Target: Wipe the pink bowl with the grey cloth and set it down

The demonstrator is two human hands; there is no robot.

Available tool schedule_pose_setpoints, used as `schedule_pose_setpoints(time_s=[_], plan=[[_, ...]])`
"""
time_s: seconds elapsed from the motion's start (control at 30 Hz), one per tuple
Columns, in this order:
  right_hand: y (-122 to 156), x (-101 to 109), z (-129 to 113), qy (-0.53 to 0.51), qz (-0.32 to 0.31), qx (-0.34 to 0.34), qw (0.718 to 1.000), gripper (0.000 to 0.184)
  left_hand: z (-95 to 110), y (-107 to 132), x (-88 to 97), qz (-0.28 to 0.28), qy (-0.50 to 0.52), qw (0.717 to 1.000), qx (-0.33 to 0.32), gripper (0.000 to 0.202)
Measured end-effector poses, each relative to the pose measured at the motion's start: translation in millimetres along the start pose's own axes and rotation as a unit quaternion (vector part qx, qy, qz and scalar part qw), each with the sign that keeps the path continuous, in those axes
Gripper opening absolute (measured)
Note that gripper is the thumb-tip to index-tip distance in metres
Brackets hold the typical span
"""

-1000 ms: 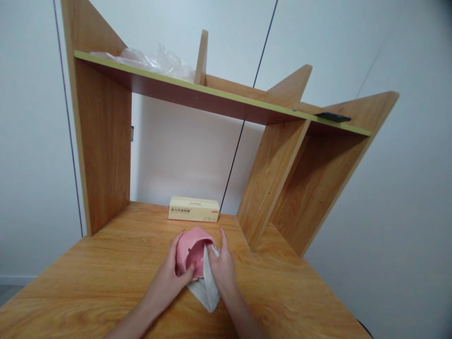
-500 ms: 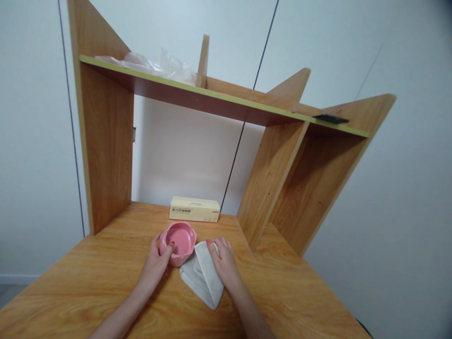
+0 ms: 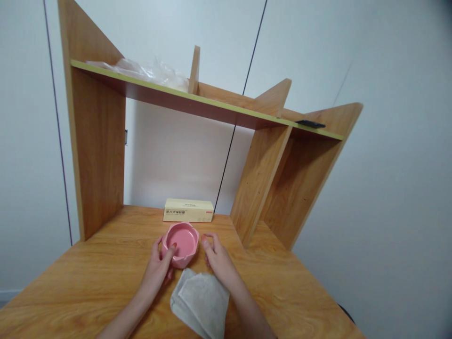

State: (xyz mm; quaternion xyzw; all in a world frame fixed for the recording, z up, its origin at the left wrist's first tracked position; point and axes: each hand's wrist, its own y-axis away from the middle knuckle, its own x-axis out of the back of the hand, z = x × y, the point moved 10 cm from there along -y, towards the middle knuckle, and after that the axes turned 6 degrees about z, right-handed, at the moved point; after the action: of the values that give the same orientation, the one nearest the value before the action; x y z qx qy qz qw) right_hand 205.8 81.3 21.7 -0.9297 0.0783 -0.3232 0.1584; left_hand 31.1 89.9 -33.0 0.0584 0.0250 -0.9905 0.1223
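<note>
A pink bowl [image 3: 181, 244] with a faceted rim stands upright on the wooden desk [image 3: 99, 278]. My left hand [image 3: 159, 267] grips its near-left rim, thumb over the edge into the bowl. My right hand [image 3: 216, 257] hovers just right of the bowl, fingers loosely apart and holding nothing. A folded grey-white cloth [image 3: 200, 302] lies flat on the desk right in front of the bowl, between my forearms and partly under my right wrist.
A long cream box [image 3: 188, 210] lies at the back of the desk against the wall. A wooden hutch [image 3: 95, 155] rises over the desk; its shelf carries crumpled clear plastic [image 3: 148, 71] on the left and a flat dark object [image 3: 310, 124] on the right.
The bowl went from tilted in both hands to standing upright on the desk. My right hand let go of the cloth, which now lies flat nearer to me, and moved beside the bowl.
</note>
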Motion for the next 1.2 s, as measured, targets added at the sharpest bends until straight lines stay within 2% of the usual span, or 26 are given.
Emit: schedule_pose_setpoints(time_s=[0.07, 0.17, 0.3, 0.37, 0.47, 0.53, 0.67, 0.8, 0.93, 1.0, 1.07, 1.2], plan=[[-2.5, -0.1, -1.0, 0.022, 0.033, -0.001, 0.999, 0.044, 2.7, 7.5, -9.1, -0.029, 0.007, 1.000, -0.002, 0.079], [-7.6, -1.6, -4.1, 0.062, 0.048, 0.012, 0.997, 0.039, 8.9, 18.3, -23.1, -0.077, 0.013, 0.997, -0.018, 0.081], [-23.0, 18.5, 7.9, 0.103, 0.065, -0.012, 0.993, 0.037, 9.1, 23.0, -33.3, -0.118, -0.009, 0.992, -0.040, 0.081], [-31.2, 34.0, 22.3, 0.146, 0.069, -0.042, 0.986, 0.036, 10.3, 20.1, -32.3, -0.118, -0.050, 0.989, -0.075, 0.070], [-37.3, 55.3, 47.6, 0.225, 0.073, -0.087, 0.968, 0.034, 16.1, 15.6, -29.9, -0.116, -0.110, 0.976, -0.145, 0.039], [-36.7, 63.6, 62.6, 0.248, 0.073, -0.108, 0.960, 0.033, 16.1, 14.4, -31.3, -0.129, -0.136, 0.969, -0.162, 0.027], [-31.2, 66.6, 87.2, 0.270, 0.063, -0.146, 0.950, 0.031, 14.7, 16.7, -37.0, -0.157, -0.189, 0.954, -0.174, 0.024], [-29.3, 60.2, 97.4, 0.271, 0.042, -0.160, 0.948, 0.030, 16.0, 19.4, -40.0, -0.167, -0.237, 0.938, -0.189, 0.020], [-22.1, 64.5, 85.0, 0.275, 0.044, -0.161, 0.947, 0.037, 13.0, 20.5, -41.4, -0.181, -0.264, 0.929, -0.183, 0.021], [-11.3, 72.2, 67.1, 0.292, 0.068, -0.155, 0.941, 0.045, 10.8, 21.4, -42.3, -0.189, -0.280, 0.924, -0.177, 0.023], [3.8, 72.7, 42.2, 0.294, 0.082, -0.126, 0.944, 0.045, 8.8, 23.0, -43.9, -0.200, -0.293, 0.919, -0.171, 0.026], [39.2, 33.1, -5.6, 0.217, 0.012, -0.024, 0.976, 0.032, 4.8, 32.8, -55.2, -0.267, -0.268, 0.914, -0.148, 0.030]])
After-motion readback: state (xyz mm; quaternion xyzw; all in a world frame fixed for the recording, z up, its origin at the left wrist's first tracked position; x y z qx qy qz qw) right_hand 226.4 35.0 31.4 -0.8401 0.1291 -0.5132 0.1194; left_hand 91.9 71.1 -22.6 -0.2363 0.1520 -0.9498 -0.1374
